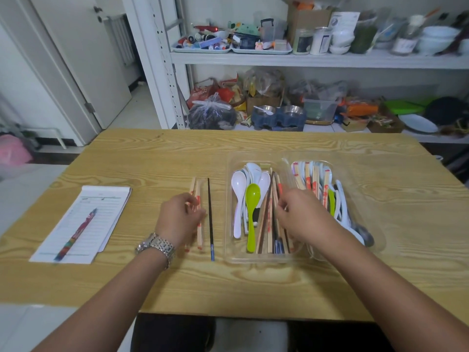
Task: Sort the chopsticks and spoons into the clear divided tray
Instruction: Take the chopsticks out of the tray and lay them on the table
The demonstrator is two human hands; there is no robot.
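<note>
A clear tray [253, 257] lies on the wooden table [253, 288]. Its left side holds white spoons [238, 189] and a green spoon [252, 212]; its right side holds wooden chopsticks [269, 224]. My right hand [299, 214] reaches into that side, its curled fingertips pinching chopsticks there. To the right is a second clear container [355, 174] with mixed chopsticks and spoons. Left of the tray, my left hand [181, 217] grips a few red-printed wooden chopsticks [198, 196] lying on the table. A dark chopstick [210, 219] with a blue end lies beside them, untouched.
A notepad [83, 219] with a colourful pen [76, 232] lies at the table's left. Behind the table stands a white shelf unit [304, 59] crowded with jars, bowls and bags. A door [83, 59] is at the back left.
</note>
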